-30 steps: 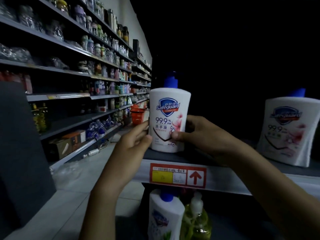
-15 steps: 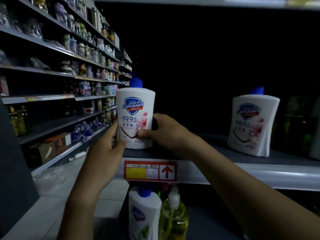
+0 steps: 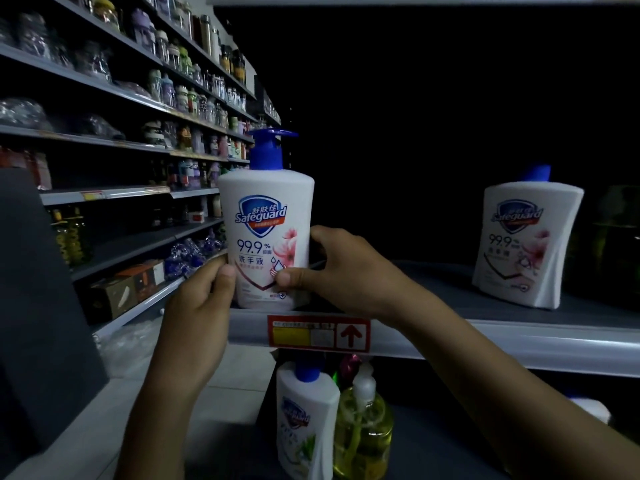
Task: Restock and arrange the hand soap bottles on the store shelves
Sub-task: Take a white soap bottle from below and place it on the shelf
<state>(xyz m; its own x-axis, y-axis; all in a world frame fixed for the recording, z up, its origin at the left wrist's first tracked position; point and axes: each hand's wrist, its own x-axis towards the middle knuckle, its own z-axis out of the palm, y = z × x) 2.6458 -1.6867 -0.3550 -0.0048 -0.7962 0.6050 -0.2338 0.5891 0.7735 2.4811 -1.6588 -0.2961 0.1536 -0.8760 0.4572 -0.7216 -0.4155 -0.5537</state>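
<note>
- Now the left hand (image 3: pixel 204 299) and right hand (image 3: pixel 346 271) clasp the soap bottle (image 3: pixel 266 237) low down.
- It stands at the front left corner of the shelf (image 3: pixel 485 337).
- Square the label forward; release gently.

Dim overall. The Safeguard hand soap bottle (image 3: pixel 266 237) is the brightest, sharpest thing, its 99.9% print legible; behind it everything sinks to black. Left of it the aisle shelves (image 3: pixel 114 192) bow and blur toward the edge.

Just the one head camera, wide-angle, up close to the shelf (image 3: pixel 502 344), facing its front edge and tipped slightly down, the aisle (image 3: pixel 239 372) stretching away left of the shelf.
</note>
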